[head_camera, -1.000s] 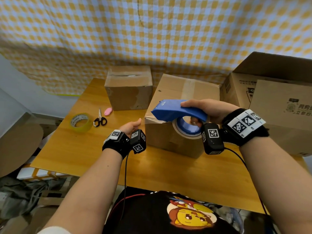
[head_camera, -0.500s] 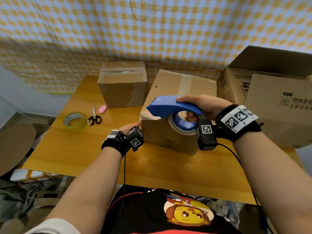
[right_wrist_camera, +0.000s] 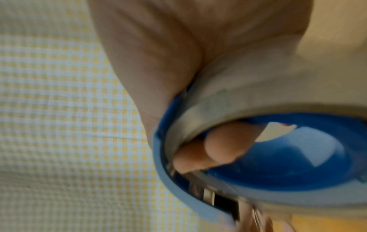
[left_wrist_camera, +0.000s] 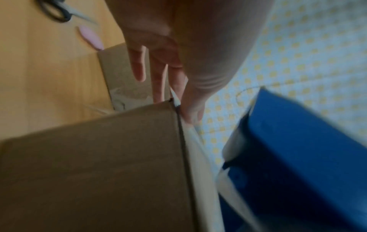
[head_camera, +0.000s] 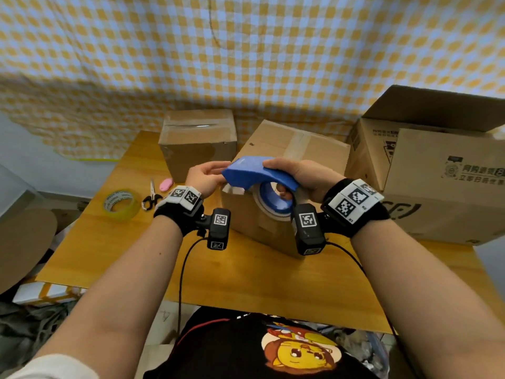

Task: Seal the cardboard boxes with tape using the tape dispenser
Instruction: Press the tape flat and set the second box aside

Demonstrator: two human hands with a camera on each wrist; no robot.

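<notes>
Taping the middle box, not sealed yet.
Our right hand grips the tape dispenser; left hand fingers straight at its 9 o'clock nose; box untaped here.

Looks like a makeshift packing corner: cardboard boxes crowding a wooden counter, checked cloth hung behind, clutter underfoot.
</notes>
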